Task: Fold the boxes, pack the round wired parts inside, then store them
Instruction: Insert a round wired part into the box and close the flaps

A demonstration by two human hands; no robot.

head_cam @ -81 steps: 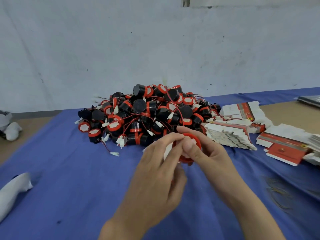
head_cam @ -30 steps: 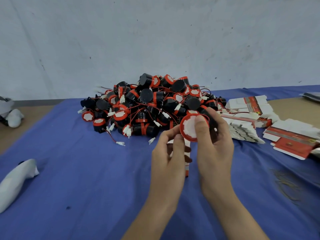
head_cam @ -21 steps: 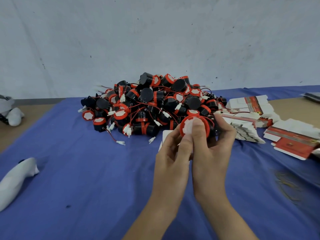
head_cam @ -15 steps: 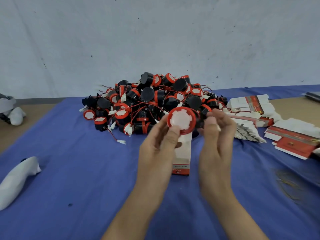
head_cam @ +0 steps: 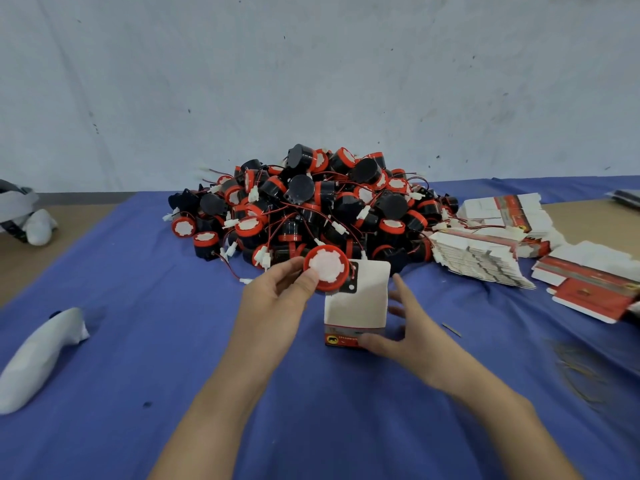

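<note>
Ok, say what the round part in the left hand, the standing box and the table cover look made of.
The round part: likely moulded plastic, matt red rim, white face. The box: thin card, creased flat panels, white with printed red band. The table cover: blue cloth, probably; matt, softly wrinkled.

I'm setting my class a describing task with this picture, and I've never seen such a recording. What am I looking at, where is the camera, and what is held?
No machine here: these are a person's two bare hands, filmed by one wide-angle camera worn on the head, looking down at a table. A blue cloth covers much of it. At the back lies a pile of round black-and-red wired parts; stacks of flat boxes lie to the right. The left hand holds one round part by its red rim. The right hand, fingers spread, steadies a small white-and-red box standing on the cloth, thumb at its lower corner.
</note>
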